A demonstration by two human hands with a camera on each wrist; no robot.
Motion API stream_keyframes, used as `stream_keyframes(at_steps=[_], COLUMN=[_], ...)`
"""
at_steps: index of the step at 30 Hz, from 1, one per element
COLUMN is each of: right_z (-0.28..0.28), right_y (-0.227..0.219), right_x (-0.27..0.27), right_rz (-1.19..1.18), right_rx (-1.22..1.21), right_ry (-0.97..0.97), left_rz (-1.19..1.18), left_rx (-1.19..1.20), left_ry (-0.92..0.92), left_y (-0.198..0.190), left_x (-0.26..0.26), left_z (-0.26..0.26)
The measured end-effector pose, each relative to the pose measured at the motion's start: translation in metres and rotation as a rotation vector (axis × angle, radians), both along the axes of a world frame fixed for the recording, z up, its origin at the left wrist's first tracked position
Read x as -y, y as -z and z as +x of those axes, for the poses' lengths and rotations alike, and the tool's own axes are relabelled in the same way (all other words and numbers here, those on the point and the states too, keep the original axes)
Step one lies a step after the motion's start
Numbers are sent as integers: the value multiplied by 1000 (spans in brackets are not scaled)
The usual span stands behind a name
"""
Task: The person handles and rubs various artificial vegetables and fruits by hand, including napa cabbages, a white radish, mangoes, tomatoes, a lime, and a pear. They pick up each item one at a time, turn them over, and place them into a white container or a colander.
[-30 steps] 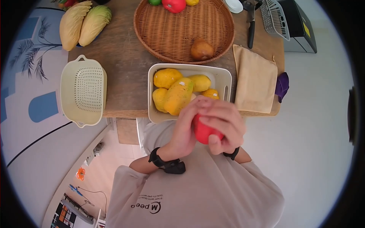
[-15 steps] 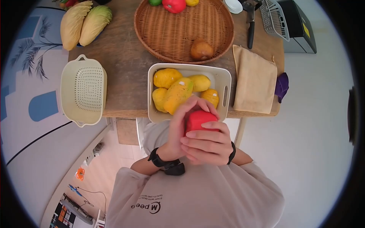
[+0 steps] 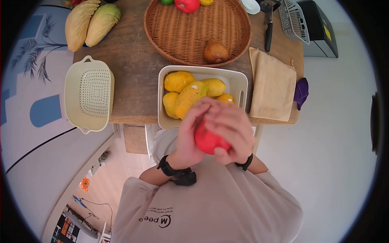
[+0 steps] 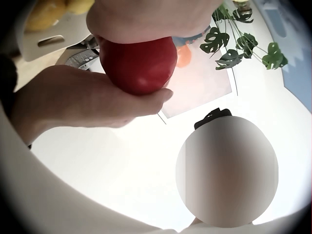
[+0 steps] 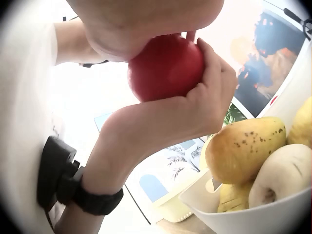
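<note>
A smooth red round fruit (image 3: pixel 210 141) is held between both hands above the person's lap, just in front of the table edge. My left hand (image 3: pixel 189 133) cups it from the left, its fingers curving around the far side. Over its top and right side lies my right hand (image 3: pixel 233 131), fingers bent across it and thumb at its lower edge. In the right wrist view the left hand's fingers (image 5: pixel 212 87) wrap the fruit (image 5: pixel 168 68) from behind. The left wrist view shows the right thumb under the fruit (image 4: pixel 139 66). The hidden part lies in the palms.
A cream tray (image 3: pixel 237 77) of yellow fruits, including a papaya (image 3: pixel 190 97), stands right behind the hands. Beyond it is a wicker basket (image 3: pixel 186 32) with a brown round fruit (image 3: pixel 216 52). A cream colander (image 3: pixel 90 97) sits left; a folded cloth (image 3: pixel 273 87) and knife (image 3: pixel 268 36) lie right.
The right hand slid down to the fruit's near side half a second ago and is now back over its top. The left hand stays around the fruit, slightly shifted left.
</note>
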State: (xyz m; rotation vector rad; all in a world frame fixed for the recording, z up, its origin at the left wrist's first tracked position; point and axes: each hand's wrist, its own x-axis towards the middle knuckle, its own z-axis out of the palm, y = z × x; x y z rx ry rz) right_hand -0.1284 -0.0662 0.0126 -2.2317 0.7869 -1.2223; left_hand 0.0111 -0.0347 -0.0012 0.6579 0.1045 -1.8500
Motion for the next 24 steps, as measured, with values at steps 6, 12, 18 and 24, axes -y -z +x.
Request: stream_keyframes(at_steps=[6, 12, 18, 24], right_z=[1, 3, 8, 0], right_y=[6, 1, -2, 76], right_x=[-9, -14, 0, -65], right_rz=[-185, -210, -118, -320], right_rx=[19, -76, 73, 272], right_ry=[-159, -153, -52, -80], left_rz=[-87, -62, 74, -128], left_rx=[-121, -196, -120, -231], left_ry=[91, 66, 41, 107], left_y=[9, 6, -10, 9], left_x=[-1, 2, 2, 3], left_z=[5, 5, 4, 7])
